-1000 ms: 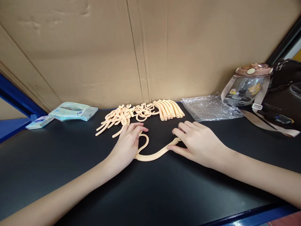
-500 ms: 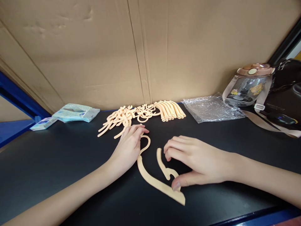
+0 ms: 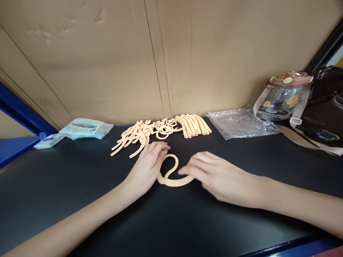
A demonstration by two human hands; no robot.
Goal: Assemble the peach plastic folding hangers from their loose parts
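A beige folding clothes hanger [image 3: 177, 182] lies low over the black tabletop between my hands. Its curved hook [image 3: 175, 163] points away from me, and one arm bows toward me. My left hand [image 3: 150, 160] is closed around the hanger's left side, covering that part. At the other end, the fingers of my right hand [image 3: 210, 175] are closed on the curved arm, whose tip they hide. Beyond my left hand is a loose heap of beige hanger pieces [image 3: 136, 135]. Beside it, curved hanger arms [image 3: 194, 125] are stacked in a neat row.
Clear plastic bag [image 3: 241, 123] lies flat at the back right, near a strapped water bottle [image 3: 286, 98] and a black bag [image 3: 327, 103]. Tissue packs [image 3: 87, 128] rest at the back left. A cardboard panel [image 3: 107, 64] rises behind the table.
The hanger arm that slanted toward me has swung up toward my right hand, which has closed on it. The shorter piece by that hand is now out of sight. My left hand barely moved.
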